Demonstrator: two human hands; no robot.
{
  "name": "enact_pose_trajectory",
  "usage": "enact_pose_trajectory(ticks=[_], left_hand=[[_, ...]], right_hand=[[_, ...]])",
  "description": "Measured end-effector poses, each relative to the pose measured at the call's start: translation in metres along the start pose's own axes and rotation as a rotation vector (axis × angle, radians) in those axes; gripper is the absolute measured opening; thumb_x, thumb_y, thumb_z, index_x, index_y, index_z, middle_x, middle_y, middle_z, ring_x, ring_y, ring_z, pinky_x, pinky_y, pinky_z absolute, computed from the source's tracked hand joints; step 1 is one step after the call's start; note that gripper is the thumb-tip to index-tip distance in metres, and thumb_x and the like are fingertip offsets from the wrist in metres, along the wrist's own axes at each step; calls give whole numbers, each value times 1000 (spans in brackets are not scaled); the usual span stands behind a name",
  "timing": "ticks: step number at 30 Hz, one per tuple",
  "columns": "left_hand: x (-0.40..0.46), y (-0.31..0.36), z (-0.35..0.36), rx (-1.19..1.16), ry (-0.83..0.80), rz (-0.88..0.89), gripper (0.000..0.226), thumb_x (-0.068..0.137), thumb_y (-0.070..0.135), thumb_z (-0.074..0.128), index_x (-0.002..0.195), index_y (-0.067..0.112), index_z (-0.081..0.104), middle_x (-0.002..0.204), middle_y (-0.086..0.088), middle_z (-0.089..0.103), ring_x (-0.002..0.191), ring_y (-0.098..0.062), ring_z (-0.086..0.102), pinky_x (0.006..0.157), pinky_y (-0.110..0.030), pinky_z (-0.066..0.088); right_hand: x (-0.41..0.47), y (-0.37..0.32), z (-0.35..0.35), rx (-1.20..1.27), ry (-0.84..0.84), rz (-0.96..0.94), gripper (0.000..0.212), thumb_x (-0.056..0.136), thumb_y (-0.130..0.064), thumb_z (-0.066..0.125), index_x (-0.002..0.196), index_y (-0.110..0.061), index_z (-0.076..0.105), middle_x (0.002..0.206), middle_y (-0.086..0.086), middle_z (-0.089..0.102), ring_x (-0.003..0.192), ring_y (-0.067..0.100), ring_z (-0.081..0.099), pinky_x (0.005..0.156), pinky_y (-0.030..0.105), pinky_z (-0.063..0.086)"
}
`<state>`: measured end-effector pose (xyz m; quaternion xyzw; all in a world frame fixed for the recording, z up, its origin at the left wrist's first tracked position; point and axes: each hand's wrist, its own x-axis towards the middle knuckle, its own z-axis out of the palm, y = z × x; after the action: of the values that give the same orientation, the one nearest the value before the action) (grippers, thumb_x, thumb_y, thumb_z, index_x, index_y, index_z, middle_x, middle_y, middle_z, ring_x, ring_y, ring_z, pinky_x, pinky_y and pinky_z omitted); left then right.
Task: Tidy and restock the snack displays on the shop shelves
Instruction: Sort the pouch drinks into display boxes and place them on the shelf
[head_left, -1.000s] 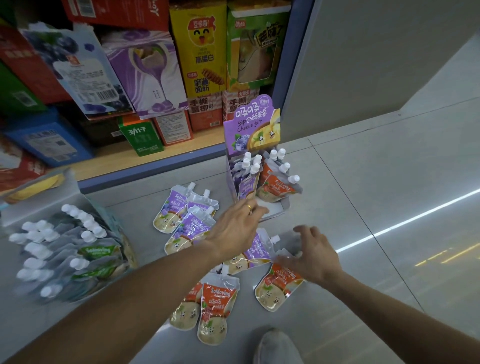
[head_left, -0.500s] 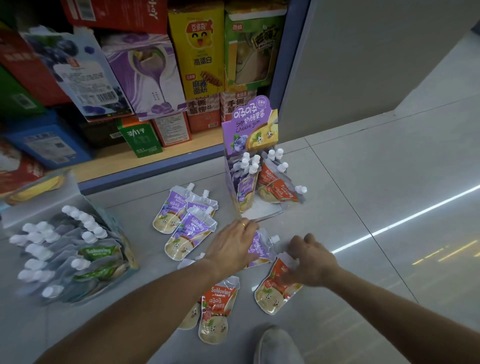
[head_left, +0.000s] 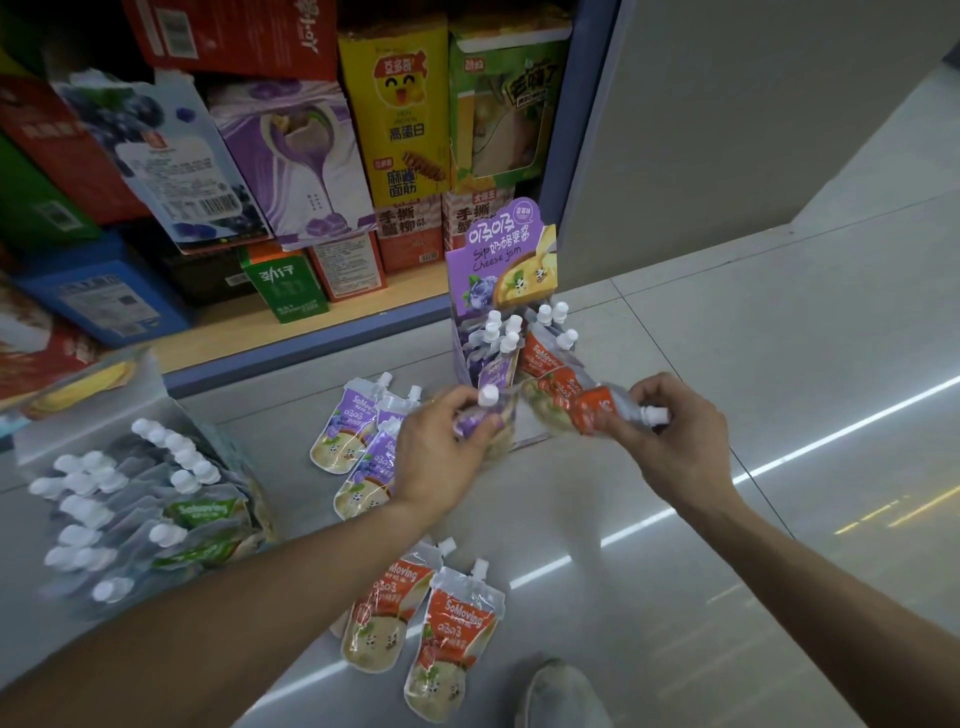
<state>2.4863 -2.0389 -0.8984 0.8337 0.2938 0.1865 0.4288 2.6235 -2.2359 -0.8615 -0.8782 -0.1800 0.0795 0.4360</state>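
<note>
A purple cheese-jam display box (head_left: 498, 260) stands on the floor in front of the shelf, with several spouted pouches upright inside it. My left hand (head_left: 441, 452) grips a purple pouch (head_left: 480, 418) by its top, just in front of the box. My right hand (head_left: 670, 441) holds a red pouch (head_left: 587, 408) lying sideways, its white cap pointing right. Three purple pouches (head_left: 345, 431) lie on the floor left of my left hand. Two red pouches (head_left: 447, 639) lie near my foot.
A clear tray (head_left: 98, 410) of green-labelled pouches with white caps sits on the floor at left. The bottom shelf (head_left: 218, 332) behind holds snack boxes. A grey wall panel (head_left: 727, 130) rises at right. My shoe (head_left: 561, 696) shows at the bottom.
Both hands have lifted from the floor toward the display box, the left with a purple pouch, the right with a red pouch picked up from the floor.
</note>
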Motion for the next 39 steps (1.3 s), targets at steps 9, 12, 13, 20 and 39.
enact_pose_trajectory(ticks=[9, 12, 13, 20, 39], left_hand=[[27, 7, 19, 344, 5, -11, 39, 91, 46, 73, 123, 28, 58, 104, -6, 73, 94, -29, 68, 71, -35, 52], [20, -1, 22, 327, -35, 58, 33, 96, 38, 68, 124, 26, 55, 109, -5, 72, 96, -29, 68, 74, -42, 57], [19, -3, 22, 327, -38, 80, 33, 98, 32, 66, 128, 23, 57, 113, -6, 71, 99, -29, 67, 76, -42, 56], [31, -4, 19, 223, 2, 56, 29, 93, 24, 74, 120, 20, 64, 113, 1, 66, 93, -18, 63, 78, -27, 44], [44, -11, 27, 206, 8, -171, 29, 86, 39, 80, 89, 21, 58, 78, 8, 65, 78, -16, 64, 68, -29, 44]], right_hand=[[21, 0, 58, -420, 95, -33, 38, 84, -36, 79, 106, -17, 54, 117, 5, 49, 99, 24, 55, 68, 30, 40], [28, 0, 59, -346, 16, 49, 39, 91, -34, 70, 109, -18, 39, 108, 3, 56, 83, 23, 53, 65, 32, 37], [30, -1, 57, -333, 6, 52, 41, 91, -34, 70, 111, -19, 37, 105, 2, 58, 81, 22, 53, 65, 32, 38], [65, -32, 50, -542, -36, -170, 38, 86, -15, 75, 118, -19, 54, 108, 5, 67, 91, 21, 56, 69, 31, 40], [64, -9, 44, -228, 40, -11, 43, 84, -19, 81, 106, -23, 44, 98, -2, 61, 85, 17, 59, 61, 26, 48]])
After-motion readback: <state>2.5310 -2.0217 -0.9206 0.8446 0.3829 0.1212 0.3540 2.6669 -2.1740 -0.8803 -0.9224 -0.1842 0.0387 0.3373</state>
